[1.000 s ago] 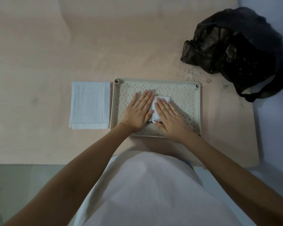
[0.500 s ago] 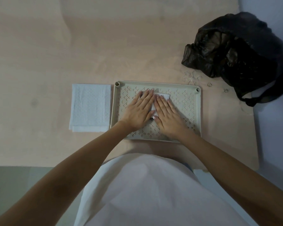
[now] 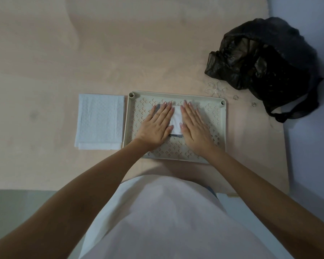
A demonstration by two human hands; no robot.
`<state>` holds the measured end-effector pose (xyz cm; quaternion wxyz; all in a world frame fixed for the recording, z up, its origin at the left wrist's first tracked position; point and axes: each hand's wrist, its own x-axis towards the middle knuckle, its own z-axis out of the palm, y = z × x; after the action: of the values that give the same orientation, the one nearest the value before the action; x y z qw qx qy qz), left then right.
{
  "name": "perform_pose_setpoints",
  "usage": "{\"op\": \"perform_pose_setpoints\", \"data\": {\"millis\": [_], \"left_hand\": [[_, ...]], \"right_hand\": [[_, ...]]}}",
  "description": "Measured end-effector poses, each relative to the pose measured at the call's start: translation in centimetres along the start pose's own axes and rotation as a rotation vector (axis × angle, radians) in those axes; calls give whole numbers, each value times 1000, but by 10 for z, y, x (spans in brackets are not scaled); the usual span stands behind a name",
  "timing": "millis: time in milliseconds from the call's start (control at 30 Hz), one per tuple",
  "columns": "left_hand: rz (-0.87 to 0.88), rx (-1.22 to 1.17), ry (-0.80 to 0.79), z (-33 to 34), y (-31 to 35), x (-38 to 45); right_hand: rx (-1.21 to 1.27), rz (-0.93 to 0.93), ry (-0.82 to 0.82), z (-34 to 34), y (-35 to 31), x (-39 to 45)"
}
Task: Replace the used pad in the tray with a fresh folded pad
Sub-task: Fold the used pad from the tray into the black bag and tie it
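Tray (image 3: 221, 128): pale, perforated, lying flat on the table (image 3: 120, 53) directly in front of the person, long side across; both far corners show round sockets.
Pad in tray (image 3: 176, 116): small white folded piece lying on the tray floor, left of centre; only a strip shows between the two hands. A dark edge shows at its near side; I cannot tell what that is.
Left hand (image 3: 155, 124): palm down on the pad's left part, fingers straight and close together, pointing away from the person. Judged to be flattening the pad, not gripping it.
Right hand (image 3: 195, 126): palm down on the pad's right part, fingers straight and slightly spread. Same apparent purpose: pressing the fold down so it sits flush.
Second pad (image 3: 99, 120): larger white quilted piece, folded, lying on the table just beside the tray's left wall, untouched. Whether it is the used one or a spare cannot be told.
Black bag (image 3: 266, 58): crumpled plastic at the far right, well apart from the tray; probably placed for waste within reach.
Small clear bits (image 3: 216, 89): loose items between bag and tray, too small to identify.
Stage: judged as seating a pad in the tray.
Risk: the pad covers little of the tray floor and may shift when the hands lift.
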<state>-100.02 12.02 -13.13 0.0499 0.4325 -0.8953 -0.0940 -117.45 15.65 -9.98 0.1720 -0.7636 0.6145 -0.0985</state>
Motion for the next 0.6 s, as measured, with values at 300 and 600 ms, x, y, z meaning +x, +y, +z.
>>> {"op": "perform_pose_setpoints", "data": {"millis": [300, 600], "left_hand": [[-33, -5, -17, 1, 3, 0], [-36, -2, -53, 2, 2, 1]], "right_hand": [[-284, 39, -80, 19, -4, 18], [-347, 38, -116, 26, 2, 15]]}}
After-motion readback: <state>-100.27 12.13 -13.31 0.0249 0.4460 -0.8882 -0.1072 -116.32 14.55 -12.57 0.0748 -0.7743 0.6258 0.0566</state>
